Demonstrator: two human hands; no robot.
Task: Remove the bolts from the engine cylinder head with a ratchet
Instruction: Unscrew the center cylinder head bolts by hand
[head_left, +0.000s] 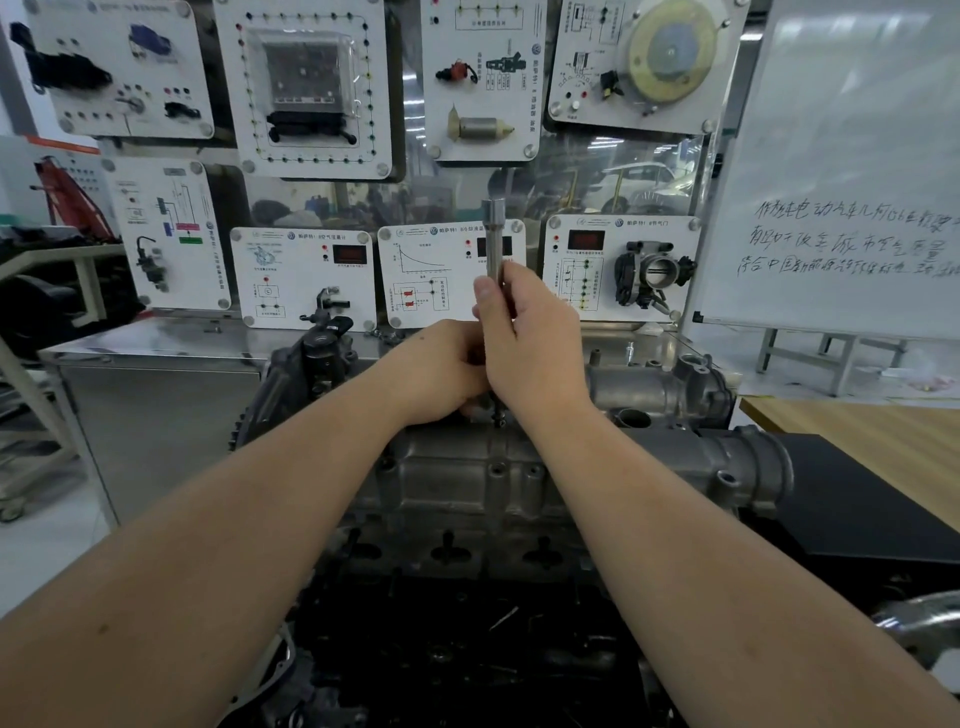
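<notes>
my left hand (447, 371) is curled shut low against the upright tool shaft (494, 244), though i cannot tell what it pinches. my right hand (524, 332) wraps the shaft, standing on the cylinder head (467, 478).

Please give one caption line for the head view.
Both hands hold an upright extension bar on the cylinder head.

Steel surface (156, 345) behind the engine cylinder head (467, 483) carries a row of upright white training panels (304, 278). Wooden surface (883, 441) at right; black sheet (857, 514) lies on it.
</notes>
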